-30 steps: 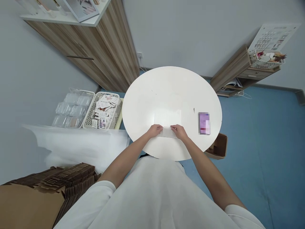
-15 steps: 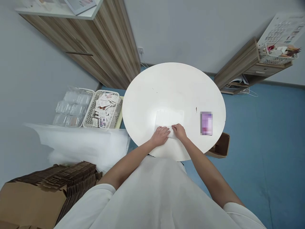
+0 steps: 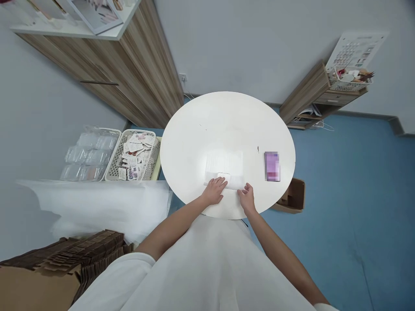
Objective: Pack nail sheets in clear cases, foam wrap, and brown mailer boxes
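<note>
— Where the white sheet (image 3: 224, 166) lies on the round table (image 3: 201, 138), what are the hands doing?
— The left hand (image 3: 215, 191) rests flat on its near edge, fingers spread, gripping nothing. The right hand (image 3: 247, 198) touches the sheet's near right corner, fingers loosely curled; whether they pinch it I cannot tell.
— Anything nearby?
— A purple packet (image 3: 271, 166) lies to the right, well apart.

head view, steeply down — round table (image 3: 227, 125) near
</note>
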Motion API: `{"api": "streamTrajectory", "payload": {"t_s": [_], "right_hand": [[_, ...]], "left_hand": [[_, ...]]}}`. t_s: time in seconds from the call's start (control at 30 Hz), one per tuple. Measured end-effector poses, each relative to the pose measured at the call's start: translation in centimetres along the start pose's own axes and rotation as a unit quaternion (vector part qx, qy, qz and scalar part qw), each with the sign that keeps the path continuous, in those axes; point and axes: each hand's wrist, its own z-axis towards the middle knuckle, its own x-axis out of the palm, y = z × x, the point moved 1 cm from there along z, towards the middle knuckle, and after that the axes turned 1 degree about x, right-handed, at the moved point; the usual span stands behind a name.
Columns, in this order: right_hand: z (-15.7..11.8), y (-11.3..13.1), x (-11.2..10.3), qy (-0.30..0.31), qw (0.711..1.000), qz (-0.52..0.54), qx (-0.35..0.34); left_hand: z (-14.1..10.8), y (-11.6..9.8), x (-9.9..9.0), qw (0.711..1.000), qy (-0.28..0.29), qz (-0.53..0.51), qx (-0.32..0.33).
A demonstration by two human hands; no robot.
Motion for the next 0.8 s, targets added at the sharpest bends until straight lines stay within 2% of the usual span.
{"api": "streamTrajectory", "payload": {"t_s": [0.07,0.2,0.3,0.47,0.67,0.8], "right_hand": [[0.1,0.0,0.6,0.005,0.998,0.052,0.035],[1.5,1.2,1.2,-0.03,0.993,0.099,0.061],[2.5,2.1,1.1,-0.023,0.998,0.049,0.04],[3.2,3.7,0.6,0.049,0.996,-0.073,0.006],[3.6,5.4,-0.1,0.074,0.992,-0.1,-0.012],[3.6,6.4,0.7,0.072,0.99,-0.116,-0.032]], "left_hand": [[0.1,-0.1,-0.2,1.0,0.011,-0.013,-0.001],[0.2,-0.3,-0.4,1.0,0.023,-0.004,-0.001],[0.2,-0.3,-0.3,1.0,0.023,0.006,0.0],[0.4,-0.4,0.3,1.0,0.008,0.02,0.002],[0.6,-0.7,1.1,0.999,0.006,0.027,-0.022],[0.6,-0.7,0.9,1.0,0.0,-0.008,-0.027]]}}
